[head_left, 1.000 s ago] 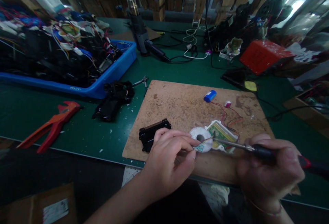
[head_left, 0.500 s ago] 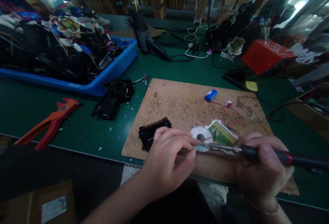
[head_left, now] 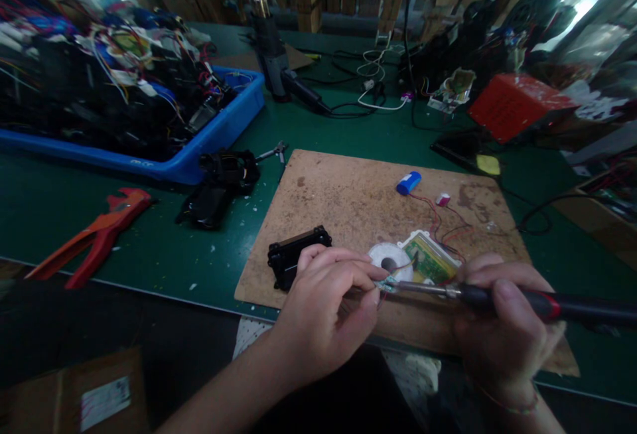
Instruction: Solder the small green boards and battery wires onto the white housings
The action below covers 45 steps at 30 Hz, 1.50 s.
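Between the thumb and fingers of my left hand [head_left: 331, 304] a small circuit board [head_left: 387, 283] is pinched, with thin wires at it. My right hand [head_left: 512, 321] is wrapped round the black and red handle of a soldering iron [head_left: 478, 294], whose tip meets the small board. Just behind them lies a white solder spool [head_left: 378, 258], against a green circuit board in a pale frame [head_left: 428, 258]. Red and black wires link that area with a blue cylindrical battery [head_left: 409, 183] and a small pink-white connector [head_left: 442, 200]. A black plastic housing [head_left: 293, 255] sits left of my left hand.
A brown work board [head_left: 343, 188] lies on the green table [head_left: 318, 135]. Red cutters [head_left: 107, 228], a black part [head_left: 219, 188] and a full blue bin [head_left: 199, 155] are to the left. Behind stands a heat gun [head_left: 273, 62]; a red box [head_left: 517, 105] is at right.
The soldering iron and my right hand have shifted slightly left, toward the small circuit board. My left hand keeps its pinch in the same place. The whole view has moved a little.
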{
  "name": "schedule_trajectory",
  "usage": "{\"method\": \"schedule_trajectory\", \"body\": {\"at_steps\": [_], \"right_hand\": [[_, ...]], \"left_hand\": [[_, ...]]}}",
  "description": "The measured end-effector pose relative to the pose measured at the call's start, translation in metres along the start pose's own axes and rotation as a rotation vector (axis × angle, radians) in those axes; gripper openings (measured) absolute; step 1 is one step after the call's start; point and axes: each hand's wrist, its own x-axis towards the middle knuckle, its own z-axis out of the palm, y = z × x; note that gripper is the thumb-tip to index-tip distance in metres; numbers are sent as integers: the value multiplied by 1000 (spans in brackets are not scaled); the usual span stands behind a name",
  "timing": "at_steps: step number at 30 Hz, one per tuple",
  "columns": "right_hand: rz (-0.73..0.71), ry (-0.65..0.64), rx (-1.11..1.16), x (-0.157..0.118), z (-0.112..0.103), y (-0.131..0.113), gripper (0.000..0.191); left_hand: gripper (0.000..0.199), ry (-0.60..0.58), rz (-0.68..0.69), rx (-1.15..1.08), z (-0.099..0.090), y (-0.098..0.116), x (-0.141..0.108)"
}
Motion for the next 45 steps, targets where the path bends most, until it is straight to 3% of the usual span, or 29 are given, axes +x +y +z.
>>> {"method": "schedule_trajectory", "body": {"at_steps": [28,45], "right_hand": [[61,-51,-55,-2,-2,-3,19],[-3,81,21,4,3,0,18]], "left_hand": [[13,-7,20,17,1,-3,-1],[13,-15,7,9,1,-2,-2]]}}
